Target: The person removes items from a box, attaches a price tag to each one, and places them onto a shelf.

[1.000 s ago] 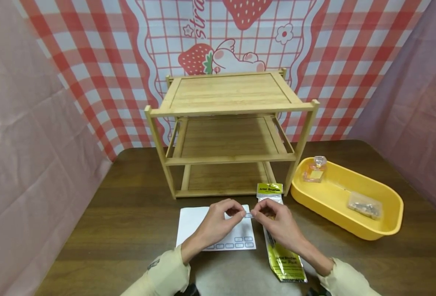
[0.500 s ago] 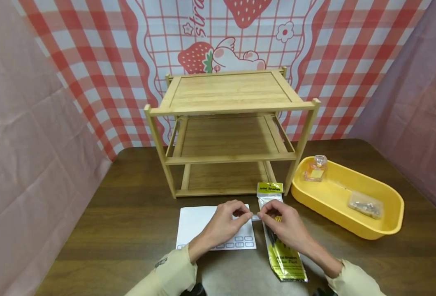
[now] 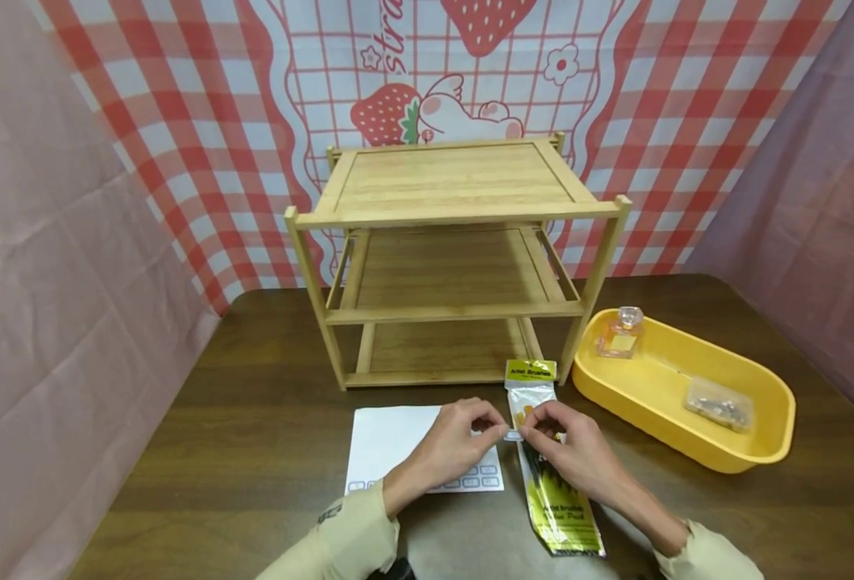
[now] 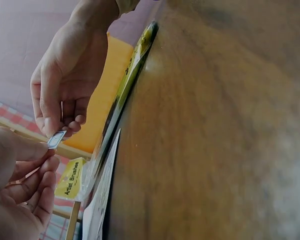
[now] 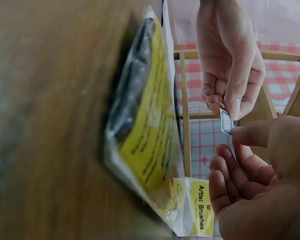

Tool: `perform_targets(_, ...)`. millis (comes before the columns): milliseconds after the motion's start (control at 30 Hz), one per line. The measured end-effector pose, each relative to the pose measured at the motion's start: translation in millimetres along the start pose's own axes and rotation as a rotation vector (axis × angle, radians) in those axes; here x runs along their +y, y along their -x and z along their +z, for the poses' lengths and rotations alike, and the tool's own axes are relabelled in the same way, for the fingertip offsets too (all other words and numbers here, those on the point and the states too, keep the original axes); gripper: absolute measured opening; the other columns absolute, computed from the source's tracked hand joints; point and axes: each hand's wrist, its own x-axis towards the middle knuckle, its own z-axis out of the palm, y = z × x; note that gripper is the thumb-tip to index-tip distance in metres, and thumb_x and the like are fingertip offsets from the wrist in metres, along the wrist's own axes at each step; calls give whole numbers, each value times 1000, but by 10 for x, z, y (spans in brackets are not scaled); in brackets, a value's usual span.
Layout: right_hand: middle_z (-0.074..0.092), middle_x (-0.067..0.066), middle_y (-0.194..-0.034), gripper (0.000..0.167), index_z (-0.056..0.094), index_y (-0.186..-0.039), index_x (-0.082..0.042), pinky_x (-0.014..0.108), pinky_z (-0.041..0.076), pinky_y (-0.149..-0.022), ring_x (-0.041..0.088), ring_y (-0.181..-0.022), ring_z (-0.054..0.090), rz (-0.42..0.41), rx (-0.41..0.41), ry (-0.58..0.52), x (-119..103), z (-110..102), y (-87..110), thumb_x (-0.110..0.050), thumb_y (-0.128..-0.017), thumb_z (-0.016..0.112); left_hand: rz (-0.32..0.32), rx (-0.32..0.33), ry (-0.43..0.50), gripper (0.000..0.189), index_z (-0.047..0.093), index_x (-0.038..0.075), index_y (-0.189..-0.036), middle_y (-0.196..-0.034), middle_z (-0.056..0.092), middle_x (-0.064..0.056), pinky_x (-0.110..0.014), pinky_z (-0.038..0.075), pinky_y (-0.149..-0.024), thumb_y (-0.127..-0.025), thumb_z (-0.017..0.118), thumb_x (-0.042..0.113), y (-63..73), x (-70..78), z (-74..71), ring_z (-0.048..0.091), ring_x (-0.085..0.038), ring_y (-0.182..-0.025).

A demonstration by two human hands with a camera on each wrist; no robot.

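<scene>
Over the wooden worktop [image 3: 202,459], a person's left hand [image 3: 452,447] and right hand [image 3: 579,455] pinch opposite ends of a blue-bordered label [image 3: 513,435], its print too small to read, now shifted off the label sheet [image 3: 391,435] toward the Artist Brushes packet [image 3: 563,515]

Cloth-walled booth [image 3: 57,242]: strawberry-print backdrop [image 3: 427,60], plain side drapes [image 3: 789,234].

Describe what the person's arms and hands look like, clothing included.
Loose, pale-yellow fabric sleeves stop short of the ungloved left hand and right hand. A small dark marking sits on the left sleeve.
</scene>
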Motion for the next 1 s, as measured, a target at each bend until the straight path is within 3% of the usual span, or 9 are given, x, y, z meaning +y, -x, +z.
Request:
perform_targets(400, 64, -5, -85, 12, 67, -90, -8, 24, 48, -62, 7, -74, 55, 4, -12, 38, 67, -85, 61, 1, -90, 75, -8, -41, -52, 4, 75, 5, -92, -88, 69, -1, -20, 49, -80, -95, 73, 6, -70, 36, 94, 59, -3, -82)
perform_targets(1000, 64, -4, -84, 13, 66, -91, -5, 25, 52, -63, 6, -75, 58, 17, -41, 59, 116, -169, 144, 5, -90, 74, 25, -80, -82, 7, 74, 5, -87, -81, 64, 4, -12, 45, -68, -94, 72, 3, -96, 48, 225, 52, 2, -74)
